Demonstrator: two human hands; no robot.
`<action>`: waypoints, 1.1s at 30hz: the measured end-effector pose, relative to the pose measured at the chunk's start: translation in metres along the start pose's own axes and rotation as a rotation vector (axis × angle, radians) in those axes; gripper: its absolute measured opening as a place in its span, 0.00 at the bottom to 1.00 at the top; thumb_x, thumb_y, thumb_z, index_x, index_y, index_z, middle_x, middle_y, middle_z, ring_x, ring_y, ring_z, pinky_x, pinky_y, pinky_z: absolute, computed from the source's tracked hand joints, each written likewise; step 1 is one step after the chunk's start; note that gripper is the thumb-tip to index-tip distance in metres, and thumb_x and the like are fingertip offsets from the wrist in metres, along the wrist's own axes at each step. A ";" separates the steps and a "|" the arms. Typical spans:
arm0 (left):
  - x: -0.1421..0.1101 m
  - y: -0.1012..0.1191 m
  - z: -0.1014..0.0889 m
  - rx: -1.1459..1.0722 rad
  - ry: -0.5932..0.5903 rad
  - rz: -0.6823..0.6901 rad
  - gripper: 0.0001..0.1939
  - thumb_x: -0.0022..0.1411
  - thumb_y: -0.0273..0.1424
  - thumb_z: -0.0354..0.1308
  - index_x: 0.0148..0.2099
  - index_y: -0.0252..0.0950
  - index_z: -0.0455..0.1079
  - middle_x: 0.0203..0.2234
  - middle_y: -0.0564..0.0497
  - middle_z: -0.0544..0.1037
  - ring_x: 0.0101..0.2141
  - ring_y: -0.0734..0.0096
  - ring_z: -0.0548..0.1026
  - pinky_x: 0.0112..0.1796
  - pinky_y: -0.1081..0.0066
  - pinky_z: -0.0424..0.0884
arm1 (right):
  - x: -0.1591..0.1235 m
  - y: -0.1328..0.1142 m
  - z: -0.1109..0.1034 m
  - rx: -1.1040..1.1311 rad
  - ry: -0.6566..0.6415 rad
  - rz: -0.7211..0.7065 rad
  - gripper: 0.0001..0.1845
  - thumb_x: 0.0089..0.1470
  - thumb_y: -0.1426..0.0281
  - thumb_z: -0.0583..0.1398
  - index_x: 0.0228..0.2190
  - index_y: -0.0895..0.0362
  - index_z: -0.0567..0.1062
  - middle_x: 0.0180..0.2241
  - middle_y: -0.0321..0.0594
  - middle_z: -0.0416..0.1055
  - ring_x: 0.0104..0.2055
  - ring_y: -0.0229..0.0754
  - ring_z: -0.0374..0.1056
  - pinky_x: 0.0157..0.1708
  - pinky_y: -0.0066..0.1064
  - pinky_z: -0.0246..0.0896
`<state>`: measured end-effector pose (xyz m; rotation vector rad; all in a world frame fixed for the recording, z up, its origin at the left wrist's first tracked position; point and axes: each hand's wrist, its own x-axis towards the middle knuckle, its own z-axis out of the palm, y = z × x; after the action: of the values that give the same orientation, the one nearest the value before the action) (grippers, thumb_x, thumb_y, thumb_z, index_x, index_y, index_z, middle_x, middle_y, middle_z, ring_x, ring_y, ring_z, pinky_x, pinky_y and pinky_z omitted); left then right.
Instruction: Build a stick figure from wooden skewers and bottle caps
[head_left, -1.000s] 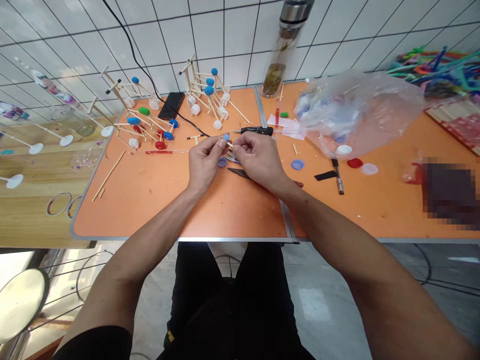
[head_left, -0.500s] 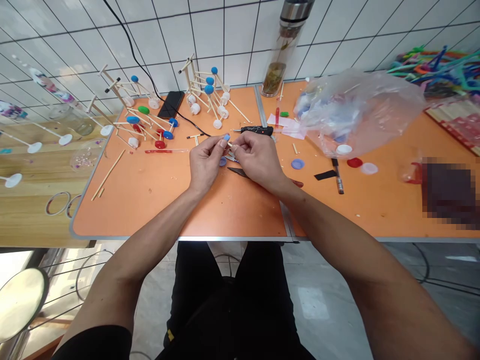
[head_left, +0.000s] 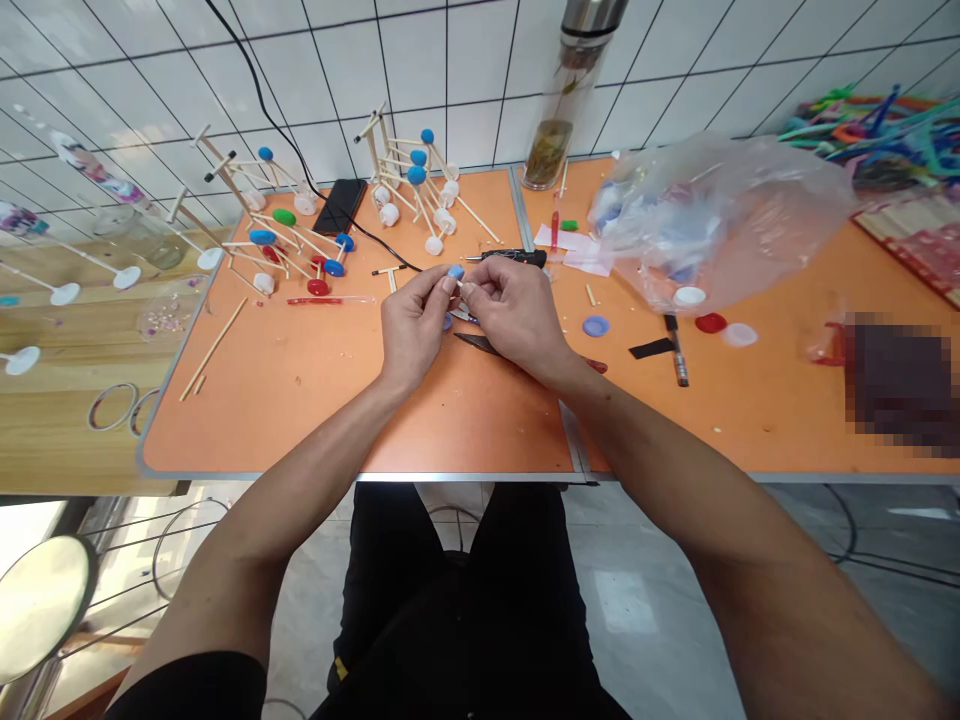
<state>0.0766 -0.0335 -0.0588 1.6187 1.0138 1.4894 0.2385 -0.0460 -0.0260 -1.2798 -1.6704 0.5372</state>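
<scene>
Orange worktable [head_left: 300,420] against a white tile wall: both hands pinching something small at centre.
Left hand [head_left: 414,330] grips a small blue cap [head_left: 455,272] in its fingertips, just above the table; right hand [head_left: 517,312] seems to pinch a thin wooden stick [head_left: 460,288] against it, though fingers hide the join. Black tool [head_left: 510,258] lies just beyond the hands, dark blade [head_left: 476,344] just below them. Stick-and-cap models [head_left: 420,180] stand farther off by the wall, near a black phone [head_left: 341,205]. Clear plastic bag [head_left: 720,225] bulges on the right, beside a loose blue cap [head_left: 595,326] and a red cap [head_left: 709,322].
</scene>
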 end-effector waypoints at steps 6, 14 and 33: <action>0.000 -0.010 -0.003 0.026 -0.006 0.045 0.21 0.77 0.51 0.65 0.55 0.42 0.87 0.47 0.48 0.90 0.44 0.60 0.88 0.49 0.60 0.86 | 0.001 0.002 -0.001 -0.011 -0.010 0.017 0.11 0.64 0.70 0.65 0.28 0.53 0.74 0.28 0.36 0.76 0.32 0.42 0.67 0.35 0.37 0.57; -0.001 -0.012 0.003 0.112 -0.008 0.087 0.26 0.78 0.56 0.61 0.61 0.44 0.85 0.53 0.47 0.90 0.51 0.56 0.88 0.54 0.57 0.85 | 0.003 0.001 0.000 0.015 0.021 0.049 0.10 0.64 0.66 0.65 0.29 0.53 0.75 0.28 0.36 0.75 0.32 0.42 0.67 0.35 0.37 0.58; 0.021 -0.045 -0.040 0.808 -0.410 0.185 0.09 0.58 0.29 0.75 0.39 0.46 0.81 0.42 0.42 0.80 0.50 0.43 0.74 0.51 0.43 0.73 | 0.012 0.026 -0.005 0.045 0.063 0.041 0.08 0.67 0.65 0.64 0.33 0.51 0.75 0.28 0.35 0.70 0.32 0.43 0.63 0.36 0.38 0.58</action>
<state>0.0333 0.0051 -0.0857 2.5040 1.3309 0.7991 0.2559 -0.0262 -0.0389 -1.2881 -1.5745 0.5511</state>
